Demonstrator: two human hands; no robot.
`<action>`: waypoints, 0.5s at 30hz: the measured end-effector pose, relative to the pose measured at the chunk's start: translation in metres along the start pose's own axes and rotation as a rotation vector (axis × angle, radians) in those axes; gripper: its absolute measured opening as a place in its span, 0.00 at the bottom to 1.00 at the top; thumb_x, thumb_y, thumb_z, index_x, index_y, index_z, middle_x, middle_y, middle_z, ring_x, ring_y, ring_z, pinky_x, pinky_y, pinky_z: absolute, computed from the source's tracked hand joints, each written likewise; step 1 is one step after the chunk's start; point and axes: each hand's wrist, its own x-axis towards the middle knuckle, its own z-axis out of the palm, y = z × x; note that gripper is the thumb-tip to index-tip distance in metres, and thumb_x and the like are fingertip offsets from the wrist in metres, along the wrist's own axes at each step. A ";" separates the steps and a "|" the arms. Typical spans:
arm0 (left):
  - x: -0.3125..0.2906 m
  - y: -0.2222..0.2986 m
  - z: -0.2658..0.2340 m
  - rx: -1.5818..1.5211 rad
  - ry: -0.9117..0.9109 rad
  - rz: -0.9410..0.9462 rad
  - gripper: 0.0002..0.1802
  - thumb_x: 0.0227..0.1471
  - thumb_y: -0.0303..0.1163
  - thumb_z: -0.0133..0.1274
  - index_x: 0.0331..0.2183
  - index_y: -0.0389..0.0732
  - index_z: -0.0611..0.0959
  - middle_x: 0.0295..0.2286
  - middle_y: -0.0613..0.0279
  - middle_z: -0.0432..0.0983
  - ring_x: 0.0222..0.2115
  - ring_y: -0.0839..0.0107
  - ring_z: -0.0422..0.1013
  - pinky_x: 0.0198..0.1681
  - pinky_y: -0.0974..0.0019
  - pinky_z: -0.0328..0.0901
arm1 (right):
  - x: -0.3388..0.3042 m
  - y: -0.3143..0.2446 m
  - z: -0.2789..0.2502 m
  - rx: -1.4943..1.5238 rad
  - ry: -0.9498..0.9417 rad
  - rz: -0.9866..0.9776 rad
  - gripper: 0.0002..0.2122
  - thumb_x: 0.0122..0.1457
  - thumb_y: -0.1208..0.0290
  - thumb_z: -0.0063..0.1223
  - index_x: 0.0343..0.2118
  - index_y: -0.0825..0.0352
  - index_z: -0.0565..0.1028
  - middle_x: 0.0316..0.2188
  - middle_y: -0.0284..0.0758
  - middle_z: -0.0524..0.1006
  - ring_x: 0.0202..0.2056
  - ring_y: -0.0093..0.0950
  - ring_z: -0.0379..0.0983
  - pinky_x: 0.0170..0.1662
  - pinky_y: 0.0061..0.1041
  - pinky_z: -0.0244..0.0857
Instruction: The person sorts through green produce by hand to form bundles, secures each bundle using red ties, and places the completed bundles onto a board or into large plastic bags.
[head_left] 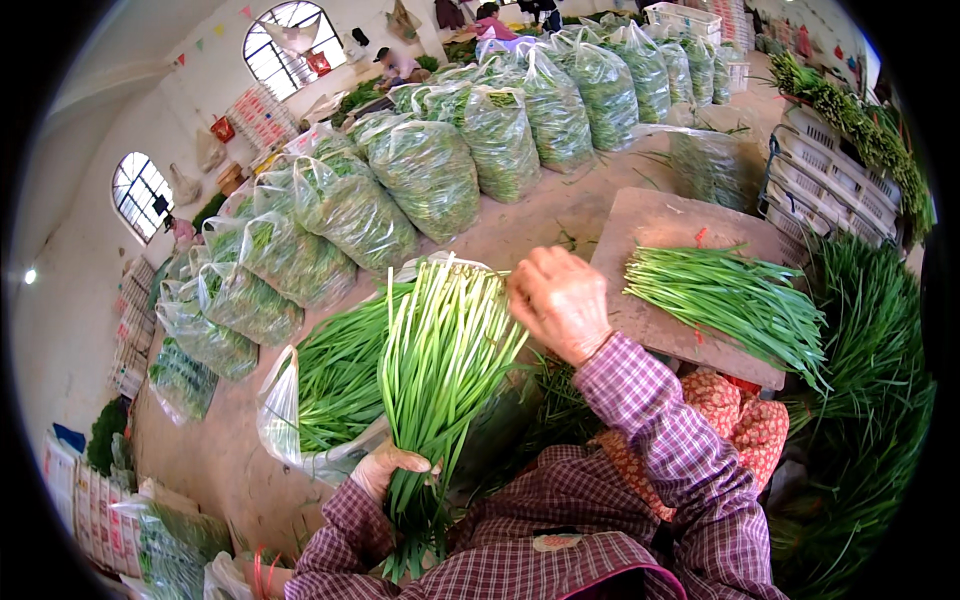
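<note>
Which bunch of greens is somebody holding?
The middle bunch, gripped in the left hand. That sets it apart: its neighbours lie loose from any grip, on the board and in the open bag.

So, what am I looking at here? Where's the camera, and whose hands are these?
No machine here: a fisheye camera, which bends straight edges, sits on a person's head and looks down. The person's bare left hand holds a bunch of pale-ended green stalks. The bare right hand is raised beside the pale ends; whether it grasps anything, I can't tell. Another green bunch lies on the board to the right. The held stalks partly cover an open bag of greens; filled bags stand farther off.
</note>
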 end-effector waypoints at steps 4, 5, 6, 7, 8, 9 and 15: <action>-0.007 0.004 0.012 -0.017 0.017 0.038 0.28 0.34 0.29 0.64 0.42 0.35 0.78 0.29 0.54 0.78 0.29 0.65 0.75 0.33 0.63 0.70 | 0.001 0.013 -0.015 0.036 0.050 0.014 0.06 0.47 0.70 0.58 0.28 0.63 0.74 0.22 0.32 0.68 0.26 0.28 0.67 0.28 0.28 0.65; -0.008 0.005 0.012 -0.014 0.012 0.046 0.28 0.34 0.29 0.64 0.42 0.35 0.78 0.29 0.55 0.78 0.29 0.66 0.74 0.33 0.63 0.70 | -0.001 0.010 -0.016 0.088 0.001 0.018 0.08 0.48 0.69 0.59 0.30 0.63 0.75 0.23 0.32 0.68 0.27 0.29 0.68 0.29 0.29 0.65; -0.008 0.006 0.014 -0.008 0.004 0.052 0.28 0.34 0.29 0.64 0.42 0.35 0.78 0.29 0.55 0.78 0.29 0.66 0.74 0.33 0.64 0.69 | -0.002 0.005 -0.017 0.149 -0.014 0.016 0.09 0.49 0.68 0.59 0.32 0.63 0.75 0.23 0.32 0.69 0.28 0.30 0.68 0.30 0.30 0.65; -0.009 0.007 0.015 -0.002 -0.003 0.058 0.27 0.34 0.29 0.64 0.42 0.35 0.78 0.29 0.55 0.78 0.29 0.66 0.74 0.33 0.64 0.69 | -0.002 -0.003 -0.017 0.210 -0.030 0.015 0.10 0.49 0.67 0.59 0.33 0.64 0.76 0.24 0.32 0.69 0.29 0.30 0.69 0.31 0.30 0.66; -0.010 0.007 0.016 -0.006 -0.010 0.050 0.28 0.34 0.29 0.64 0.42 0.35 0.78 0.28 0.55 0.77 0.28 0.66 0.74 0.33 0.64 0.69 | -0.002 -0.008 -0.016 0.271 -0.045 0.014 0.11 0.49 0.67 0.60 0.35 0.64 0.76 0.24 0.32 0.69 0.30 0.30 0.69 0.32 0.31 0.66; -0.010 0.008 0.017 -0.007 -0.021 0.042 0.28 0.34 0.29 0.64 0.42 0.35 0.78 0.28 0.56 0.77 0.28 0.67 0.73 0.33 0.65 0.69 | -0.001 -0.008 -0.017 0.288 -0.066 0.028 0.11 0.50 0.66 0.60 0.35 0.64 0.76 0.24 0.32 0.70 0.30 0.31 0.69 0.33 0.31 0.66; -0.011 0.009 0.026 -0.012 0.049 -0.002 0.29 0.33 0.29 0.64 0.43 0.34 0.77 0.29 0.56 0.77 0.28 0.67 0.73 0.34 0.66 0.68 | 0.004 -0.006 -0.018 0.333 -0.093 0.037 0.08 0.48 0.69 0.60 0.30 0.64 0.75 0.25 0.32 0.70 0.33 0.32 0.69 0.35 0.33 0.65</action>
